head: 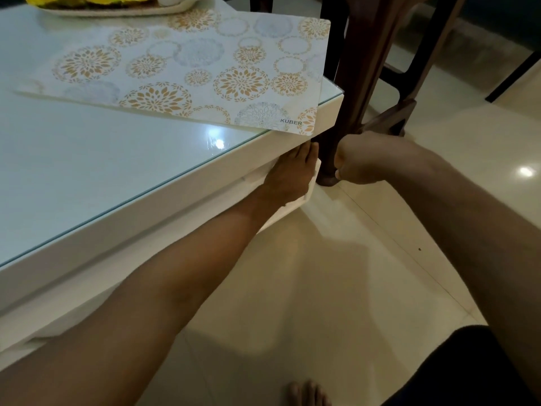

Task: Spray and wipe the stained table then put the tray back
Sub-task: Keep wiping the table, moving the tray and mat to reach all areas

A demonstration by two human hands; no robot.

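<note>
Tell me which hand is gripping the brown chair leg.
The right hand grips the chair leg; the left hand reaches under the table's edge instead.

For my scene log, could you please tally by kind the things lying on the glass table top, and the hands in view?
Patterned placemats: 1
Trays, only partly in view at the far edge: 1
Hands, left hand and right hand: 2
Total: 4
</note>
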